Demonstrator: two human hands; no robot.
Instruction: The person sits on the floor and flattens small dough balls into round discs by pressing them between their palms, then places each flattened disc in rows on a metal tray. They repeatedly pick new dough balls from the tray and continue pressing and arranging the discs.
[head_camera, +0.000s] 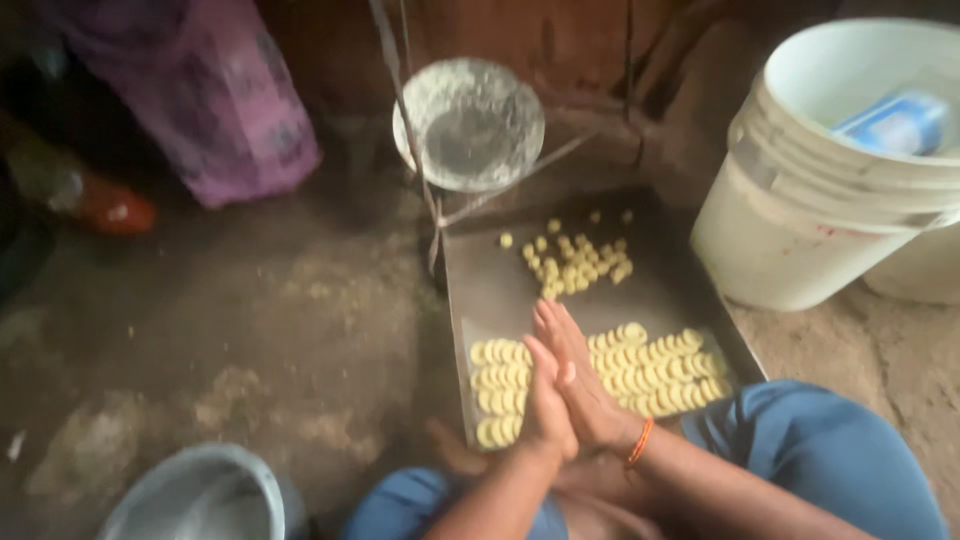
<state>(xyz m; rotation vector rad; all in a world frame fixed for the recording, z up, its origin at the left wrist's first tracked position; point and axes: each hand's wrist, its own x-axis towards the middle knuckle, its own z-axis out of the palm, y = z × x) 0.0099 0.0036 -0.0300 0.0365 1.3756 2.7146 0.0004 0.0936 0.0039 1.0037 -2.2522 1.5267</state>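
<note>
Two white buckets (800, 220) stand at two o'clock, the largest things in view, one nested in the other with a blue packet inside. Below them, toward the middle, lies a dark metal tray (500, 290) on the earthen floor, and it is only partly filled: neat rows of flattened yellow discs (650, 370) cover its near end, while a loose heap of small unshaped yellow lumps (575, 262) waits at the twelve o'clock end (bare metal shows between the two groups). Judging by that, a good share of the shaping is done and a smaller share is left. At twelve o'clock beyond the tray sits a round metal dish (470, 122); at seven o'clock, a grey basin (200, 495). Over the rows, the left hand (545, 400) and right hand (580, 385) press flat together, palm to palm; whether a piece lies between them I cannot tell.
</note>
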